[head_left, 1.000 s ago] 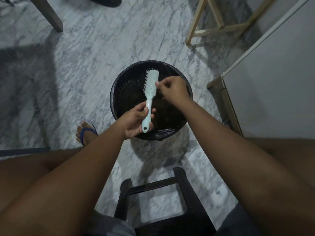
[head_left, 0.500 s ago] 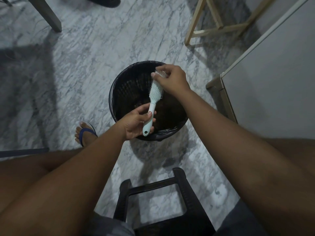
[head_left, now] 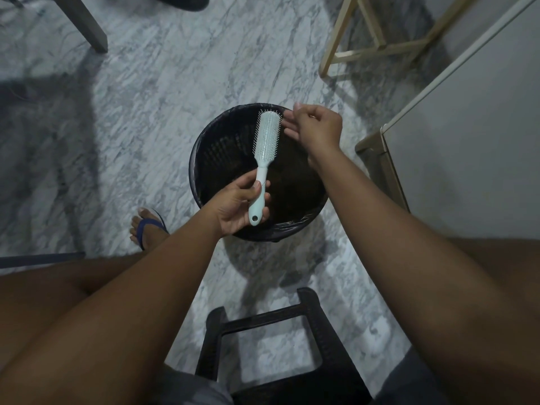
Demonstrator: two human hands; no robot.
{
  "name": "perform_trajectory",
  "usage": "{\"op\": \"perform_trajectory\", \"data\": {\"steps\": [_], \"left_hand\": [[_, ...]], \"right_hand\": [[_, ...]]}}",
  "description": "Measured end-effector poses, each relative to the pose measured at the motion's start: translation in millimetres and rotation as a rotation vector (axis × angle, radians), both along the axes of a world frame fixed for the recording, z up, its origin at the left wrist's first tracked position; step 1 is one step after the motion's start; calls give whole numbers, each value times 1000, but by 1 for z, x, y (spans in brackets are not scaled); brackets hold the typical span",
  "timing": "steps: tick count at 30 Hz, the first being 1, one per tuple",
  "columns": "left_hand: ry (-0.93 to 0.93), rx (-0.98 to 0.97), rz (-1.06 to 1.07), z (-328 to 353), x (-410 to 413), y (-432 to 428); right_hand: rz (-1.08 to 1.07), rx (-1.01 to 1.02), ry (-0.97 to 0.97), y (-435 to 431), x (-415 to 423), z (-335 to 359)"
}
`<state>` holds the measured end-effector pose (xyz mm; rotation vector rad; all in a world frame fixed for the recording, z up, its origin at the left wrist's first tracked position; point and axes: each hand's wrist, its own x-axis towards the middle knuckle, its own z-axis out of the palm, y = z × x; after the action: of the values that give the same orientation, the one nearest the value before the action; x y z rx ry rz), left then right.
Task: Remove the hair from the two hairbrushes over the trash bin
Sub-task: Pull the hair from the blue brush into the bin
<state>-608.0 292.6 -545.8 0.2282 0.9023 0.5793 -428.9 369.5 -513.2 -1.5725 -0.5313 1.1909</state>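
Note:
A pale mint hairbrush is held over a round black trash bin on the marble floor. My left hand grips its handle near the bottom end, and the bristled head points away from me. Just right of the brush head is my right hand, fingers loosely curled with the tips close to the bristles. Whether it pinches any hair is too fine to tell. Only one hairbrush is in view.
A black plastic stool stands between my knees. A grey cabinet fills the right side. Pale wooden legs stand at the back right, a dark table leg at the back left. My foot in a blue sandal is left of the bin.
My right hand came off the top of the brush head and moved to its right side. The brush turned so its bristles face up and left.

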Motion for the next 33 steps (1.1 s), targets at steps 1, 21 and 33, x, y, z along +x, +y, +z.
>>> {"op": "perform_trajectory", "data": {"steps": [1,21,33], "left_hand": [[0,0,3,0,0,1],[32,-17,25,1,-2,-1],[79,-17,72,-2,-1,2]], "right_hand": [[9,-1,-12,-4,0,-4],[324,-188,-99,-23,-1,0],[305,-73,-453,-21,-5,-4]]}}
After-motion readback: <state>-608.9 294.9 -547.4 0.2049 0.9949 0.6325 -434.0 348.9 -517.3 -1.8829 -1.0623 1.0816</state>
